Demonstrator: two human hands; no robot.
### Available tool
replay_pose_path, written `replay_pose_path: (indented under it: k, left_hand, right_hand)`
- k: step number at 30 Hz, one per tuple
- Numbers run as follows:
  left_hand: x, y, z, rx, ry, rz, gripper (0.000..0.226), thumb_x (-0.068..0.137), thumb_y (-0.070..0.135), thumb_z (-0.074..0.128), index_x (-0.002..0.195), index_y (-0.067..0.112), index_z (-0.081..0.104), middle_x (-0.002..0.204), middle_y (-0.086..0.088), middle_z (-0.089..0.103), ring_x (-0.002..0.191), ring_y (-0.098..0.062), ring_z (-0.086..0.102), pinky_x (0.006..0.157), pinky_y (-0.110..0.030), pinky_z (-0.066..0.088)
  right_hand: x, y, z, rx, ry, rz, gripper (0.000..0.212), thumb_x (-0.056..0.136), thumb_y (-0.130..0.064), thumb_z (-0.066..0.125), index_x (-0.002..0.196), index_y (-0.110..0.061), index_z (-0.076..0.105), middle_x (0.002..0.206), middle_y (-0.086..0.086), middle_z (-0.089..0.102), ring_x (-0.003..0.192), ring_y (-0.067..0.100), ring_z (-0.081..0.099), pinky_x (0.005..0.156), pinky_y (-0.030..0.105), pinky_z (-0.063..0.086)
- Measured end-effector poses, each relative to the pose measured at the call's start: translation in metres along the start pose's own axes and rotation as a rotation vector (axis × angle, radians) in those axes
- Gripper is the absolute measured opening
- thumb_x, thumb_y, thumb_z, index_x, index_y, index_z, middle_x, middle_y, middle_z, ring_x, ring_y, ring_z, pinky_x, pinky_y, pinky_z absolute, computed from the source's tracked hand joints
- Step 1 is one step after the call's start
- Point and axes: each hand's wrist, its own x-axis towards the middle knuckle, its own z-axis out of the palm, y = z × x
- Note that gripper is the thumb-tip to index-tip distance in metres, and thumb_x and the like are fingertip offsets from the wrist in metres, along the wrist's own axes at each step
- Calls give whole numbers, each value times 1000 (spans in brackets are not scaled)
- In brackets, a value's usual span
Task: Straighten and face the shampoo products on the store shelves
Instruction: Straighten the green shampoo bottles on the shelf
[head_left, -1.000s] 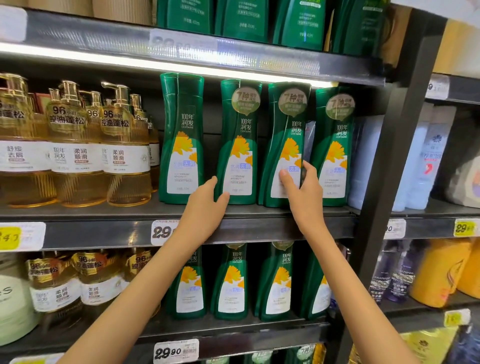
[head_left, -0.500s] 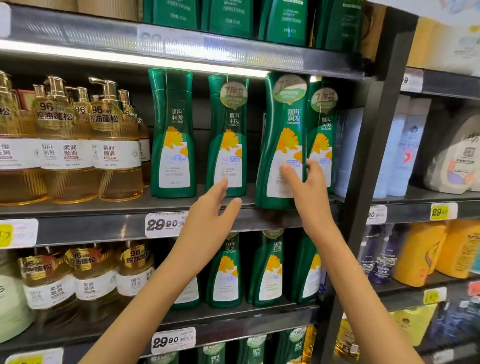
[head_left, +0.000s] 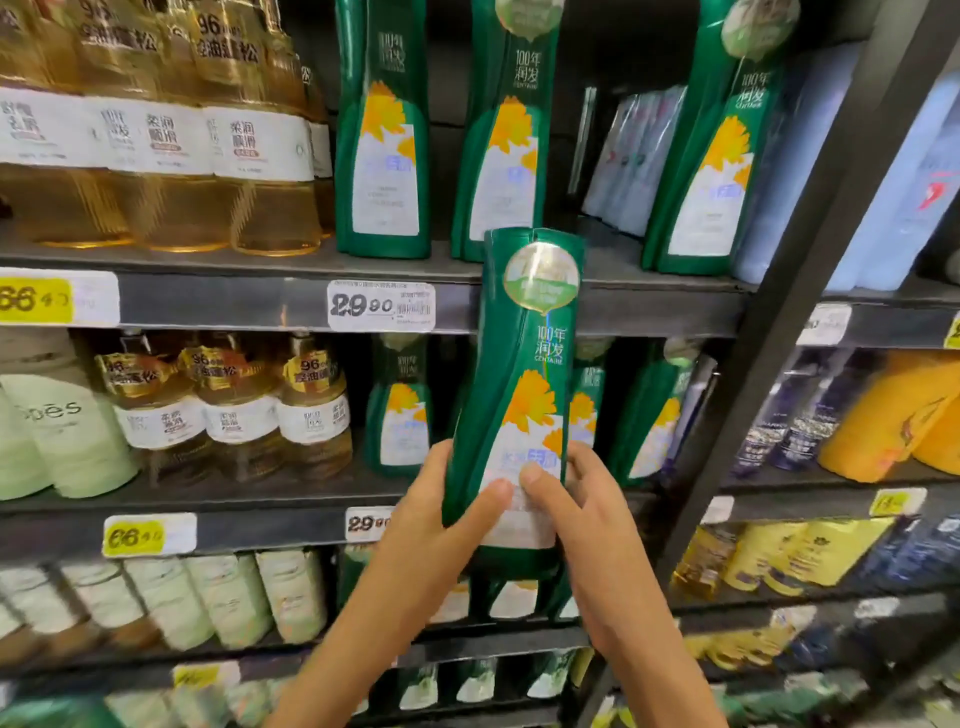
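Two hands: the left hand and the right hand both grip the lower part of one green shampoo bottle, each from its own side.
Fingers: both thumbs press on the front label, tips almost meeting. The right hand's fingers curl round the bottle's right edge. The left hand's fingers pass behind it and are hidden.
Bottle's place: off the shelving, held in the air. Its top overlaps the upper shelf rail just right of the price tag, and its base hangs before the lower rows.
Long axis: near upright, top tipped a little to the right, with the printed front facing the person.
Row above: three green bottles stand on the upper shelf, a left one, a middle one and a right one. An open slot lies between the middle and right ones, and pale packs show at its back.
Deciding relation: the slot lies above and to the right of the held bottle, beyond the rail. The right hand is on the slot's side and so the nearer.
Likely step: lifting the bottle clear of the rail, then setting it upright in the slot, front outward.
Risk: with the grip so low, the tall top could knock a neighbour.
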Motion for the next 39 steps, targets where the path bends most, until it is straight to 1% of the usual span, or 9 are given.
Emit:
replay_pose_path:
  k: [7, 9, 13, 18, 23, 27, 31, 34, 39]
  left_hand:
    - [-45, -33, -15, -51, 31, -125, 43, 77, 43, 65, 119, 33, 56, 114, 16, 66, 109, -4, 60, 89, -25, 48]
    - [-53, -39, -16, -158, 15, -161, 47, 70, 45, 67, 116, 35, 61, 115, 13, 67, 107, -5, 62, 83, -21, 51]
    - [-62, -44, -19, -268, -49, -209, 37, 69, 49, 72, 106, 48, 64, 114, 13, 67, 105, -6, 63, 78, -16, 51]
    - [-65, -51, -27, -94, -63, -244, 28, 81, 52, 60, 109, 51, 58, 112, 17, 66, 107, -2, 60, 82, -16, 49]
    - [-79, -59, -23, 283, 38, -215, 74, 74, 68, 51, 136, 52, 12, 131, 27, 32, 120, 17, 34, 95, -10, 37]
    - [-82, -70, 4, 516, 119, -214, 122, 65, 57, 69, 145, 30, -18, 140, 19, 12, 137, -6, 19, 111, -29, 30]
    - [-77, -74, 5, 316, 175, -153, 76, 74, 18, 70, 135, 35, 27, 122, 7, 40, 114, 2, 44, 92, -10, 41]
    - [-84, -71, -19, 48, -93, -289, 51, 65, 32, 65, 111, 40, 47, 104, 15, 63, 93, 11, 57, 75, -6, 45]
    - [-92, -86, -32, -443, -241, -513, 72, 52, 26, 70, 120, 14, 50, 110, -4, 70, 104, -22, 66, 79, -31, 55]
  right_hand:
    - [-7, 28, 3, -81, -201, 198, 24, 90, -35, 58, 109, -21, 56, 116, 6, 65, 107, 19, 61, 87, 23, 50]
    - [-1, 30, 6, 41, -216, 214, 45, 83, -42, 62, 122, -20, 55, 122, 3, 65, 113, 17, 60, 95, 31, 49]
    - [7, 25, 11, 201, -286, 133, 34, 84, -31, 55, 116, -25, 60, 103, -4, 72, 92, 12, 69, 72, 22, 53]
    - [4, 31, 15, 126, -292, 105, 33, 80, -27, 54, 113, -22, 57, 93, -8, 72, 87, 9, 68, 71, 22, 53]
    - [-10, 44, 25, -91, -229, 32, 26, 93, -13, 54, 115, -26, 47, 109, 0, 63, 97, 7, 62, 80, 17, 50]
    - [-17, 50, 37, -57, -240, 84, 38, 92, -14, 58, 125, -19, 41, 110, -6, 62, 93, -2, 62, 77, 11, 48]
    - [-14, 50, 39, -41, -224, 155, 69, 76, -48, 61, 136, -22, 38, 119, -5, 58, 109, 5, 57, 91, 20, 48]
    - [-4, 51, 30, -32, -258, 319, 87, 67, -64, 46, 143, -22, 37, 134, -1, 53, 125, 15, 50, 107, 39, 39]
    - [-7, 67, 27, 253, -362, 421, 34, 94, -26, 48, 120, -8, 57, 110, 12, 69, 99, 28, 66, 86, 39, 54]
